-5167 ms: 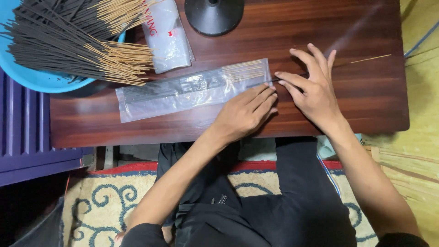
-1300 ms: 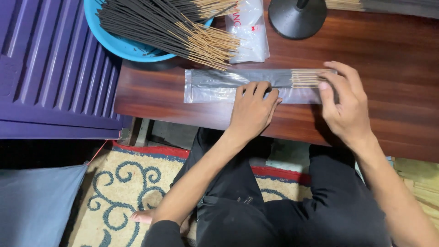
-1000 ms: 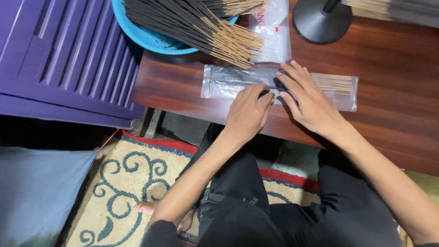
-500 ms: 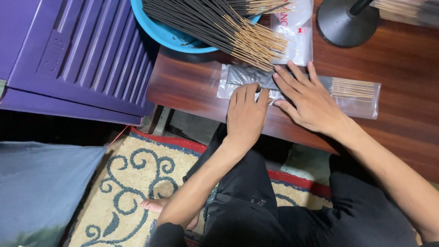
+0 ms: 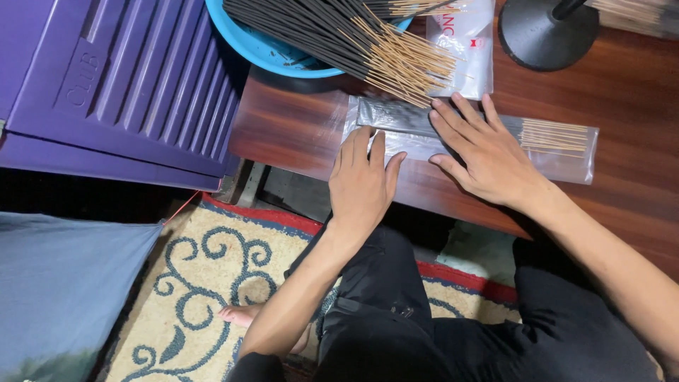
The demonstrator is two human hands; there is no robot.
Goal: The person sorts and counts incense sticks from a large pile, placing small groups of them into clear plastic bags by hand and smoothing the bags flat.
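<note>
The clear packet of incense sticks [image 5: 552,138] is kept flat across the wooden table [image 5: 636,92] by the left hand [image 5: 362,182] and right hand [image 5: 481,152], both laid palm-down with fingers extended, so that the sticks inside stay aligned.

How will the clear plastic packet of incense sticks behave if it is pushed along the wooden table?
The packet would probably slide easily: its film looks glossy and lies flat on the smooth table. The thin sticks inside likely keep it fairly stiff lengthwise, yet they may snap if bent. It seems light, since both the left hand and right hand press it flat.
</note>
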